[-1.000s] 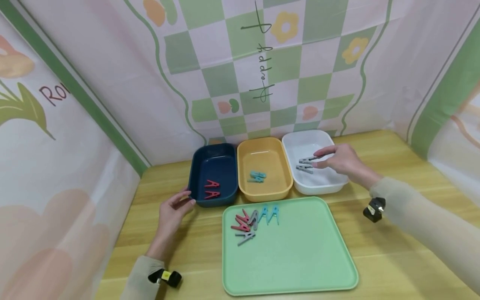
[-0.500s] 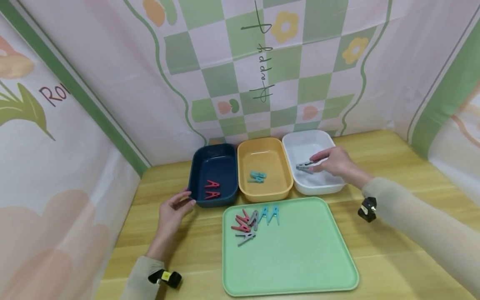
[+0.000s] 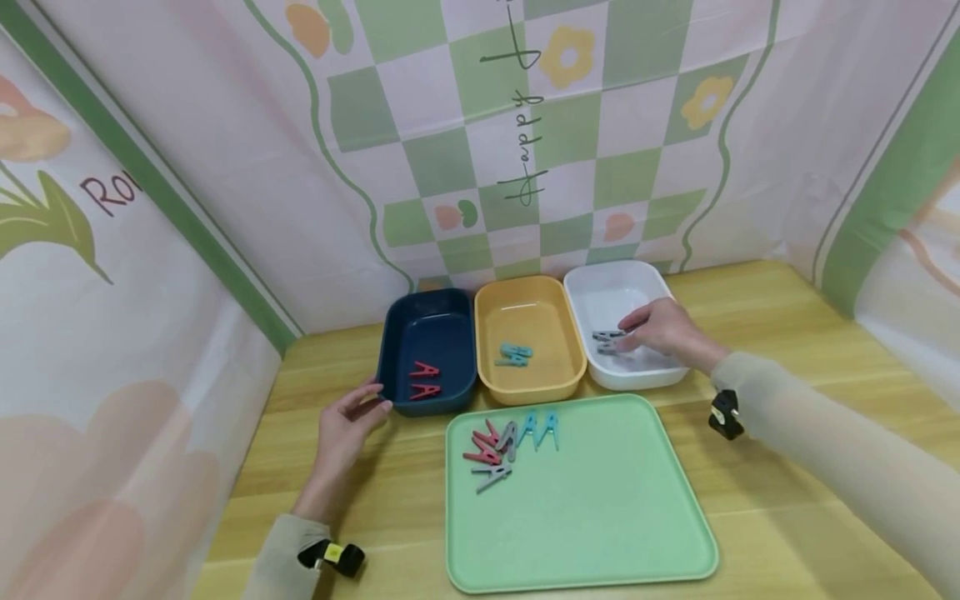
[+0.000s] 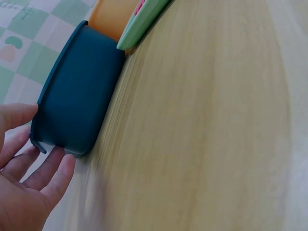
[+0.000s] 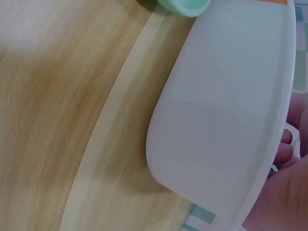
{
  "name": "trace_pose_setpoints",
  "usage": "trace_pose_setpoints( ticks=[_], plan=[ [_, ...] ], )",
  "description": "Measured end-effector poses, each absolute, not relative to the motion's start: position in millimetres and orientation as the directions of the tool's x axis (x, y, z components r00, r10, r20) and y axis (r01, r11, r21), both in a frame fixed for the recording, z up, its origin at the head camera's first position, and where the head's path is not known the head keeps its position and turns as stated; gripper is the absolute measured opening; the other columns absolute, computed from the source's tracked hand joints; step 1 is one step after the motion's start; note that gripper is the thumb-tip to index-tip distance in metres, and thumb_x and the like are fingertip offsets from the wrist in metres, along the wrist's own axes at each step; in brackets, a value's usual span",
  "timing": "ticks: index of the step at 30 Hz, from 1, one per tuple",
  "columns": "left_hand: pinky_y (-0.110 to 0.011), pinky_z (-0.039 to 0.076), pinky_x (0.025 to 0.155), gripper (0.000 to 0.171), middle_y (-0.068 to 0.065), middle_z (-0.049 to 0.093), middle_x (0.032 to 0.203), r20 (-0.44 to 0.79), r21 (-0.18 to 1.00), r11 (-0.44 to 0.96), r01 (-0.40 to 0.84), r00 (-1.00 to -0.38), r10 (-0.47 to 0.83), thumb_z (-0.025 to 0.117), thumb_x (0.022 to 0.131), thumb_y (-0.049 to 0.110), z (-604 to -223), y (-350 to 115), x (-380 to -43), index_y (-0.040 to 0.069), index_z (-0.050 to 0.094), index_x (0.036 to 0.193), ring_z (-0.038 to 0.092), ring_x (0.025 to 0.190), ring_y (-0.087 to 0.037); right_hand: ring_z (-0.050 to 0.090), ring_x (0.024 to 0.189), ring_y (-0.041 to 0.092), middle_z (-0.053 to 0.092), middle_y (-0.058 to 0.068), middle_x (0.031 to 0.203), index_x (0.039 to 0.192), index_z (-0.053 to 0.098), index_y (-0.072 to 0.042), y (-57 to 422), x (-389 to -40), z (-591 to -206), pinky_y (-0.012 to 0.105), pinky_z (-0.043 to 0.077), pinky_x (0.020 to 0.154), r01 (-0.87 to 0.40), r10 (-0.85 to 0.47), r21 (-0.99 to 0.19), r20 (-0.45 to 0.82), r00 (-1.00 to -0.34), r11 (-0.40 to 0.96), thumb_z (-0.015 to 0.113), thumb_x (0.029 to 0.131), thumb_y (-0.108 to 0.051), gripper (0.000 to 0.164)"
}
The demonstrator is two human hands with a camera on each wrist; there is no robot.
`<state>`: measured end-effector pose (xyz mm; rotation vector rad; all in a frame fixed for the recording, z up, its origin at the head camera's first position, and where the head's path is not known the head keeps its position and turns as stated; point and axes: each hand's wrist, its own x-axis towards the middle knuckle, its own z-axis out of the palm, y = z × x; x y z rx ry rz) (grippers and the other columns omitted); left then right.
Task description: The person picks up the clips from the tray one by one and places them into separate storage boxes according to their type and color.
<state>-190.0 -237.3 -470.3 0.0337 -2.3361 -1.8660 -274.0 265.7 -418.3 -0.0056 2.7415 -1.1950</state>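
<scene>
My right hand (image 3: 660, 327) reaches into the white bin (image 3: 618, 287), thumb and forefinger pinching a grey clothespin (image 3: 613, 349) low near its floor. A second grey clothespin (image 3: 606, 335) lies just behind it. In the right wrist view the bin's wall (image 5: 216, 110) hides most of that hand. My left hand (image 3: 348, 421) touches the near left corner of the navy bin (image 3: 386, 342), its fingers loosely extended against the rim and end wall, as the left wrist view shows. Two red clothespins (image 3: 425, 390) lie in the navy bin.
Between those bins stands a yellow bin (image 3: 528, 292) with blue clothespins (image 3: 514, 353). In front, a green tray (image 3: 585, 525) bears red clothespins (image 3: 482, 452), grey clothespins (image 3: 492, 477) and blue clothespins (image 3: 548, 430). A printed curtain (image 3: 495, 167) rises behind the wooden table (image 3: 397, 500).
My right hand has moved left and down inside the white bin, lowering the grey clothespin to the front of the other one. My left hand has stayed at the navy bin.
</scene>
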Motion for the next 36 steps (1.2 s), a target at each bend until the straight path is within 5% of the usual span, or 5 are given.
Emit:
trace_pose_setpoints(
  ticks=[15,24,31,36],
  plan=[
    [-0.029,0.063,0.087,0.035,-0.012,0.057,0.152,0.111,0.973,0.216,0.086,-0.988,-0.104,0.077,0.093,-0.003,-470.5,-238.6,-190.6,-0.004,0.07,0.128,0.067,0.121,-0.034,0.051,0.129,0.049,0.071,0.024,0.125,0.124,0.072,0.005,257.1,-252.2,-396.9,0.062,0.039,0.11,-0.003,-0.079,-0.73,-0.07,-0.994,0.683,0.086,0.089,-0.019,0.044],
    [-0.029,0.063,0.088,0.035,-0.011,0.058,0.152,0.107,0.975,0.207,0.084,-0.988,-0.107,0.077,0.093,-0.002,-471.3,-239.1,-191.0,-0.004,0.07,0.128,0.067,0.121,-0.034,0.055,0.125,0.045,0.074,0.02,0.119,0.119,0.076,0.002,249.4,-227.7,-387.1,0.051,0.044,0.099,-0.067,-0.096,-0.738,0.003,-0.995,0.671,0.086,0.089,-0.024,0.041],
    [-0.027,0.063,0.087,0.035,-0.014,0.058,0.151,0.11,0.975,0.205,0.085,-0.987,-0.113,0.076,0.093,-0.004,-471.6,-238.8,-190.5,-0.006,0.07,0.127,0.067,0.121,-0.036,0.058,0.113,0.035,0.076,0.017,0.116,0.117,0.078,-0.002,244.4,-206.9,-384.5,0.032,0.049,0.076,-0.069,-0.085,-0.748,0.016,-0.996,0.66,0.089,0.087,-0.027,0.04],
    [-0.026,0.062,0.087,0.035,-0.015,0.057,0.151,0.115,0.974,0.211,0.089,-0.987,-0.116,0.077,0.093,-0.003,-471.0,-238.0,-190.2,-0.005,0.07,0.127,0.067,0.12,-0.035,0.059,0.115,0.032,0.077,0.013,0.112,0.112,0.081,-0.006,238.0,-190.0,-382.9,0.035,0.05,0.085,-0.089,-0.093,-0.761,0.039,-0.995,0.642,0.09,0.086,-0.028,0.035]
  ],
)
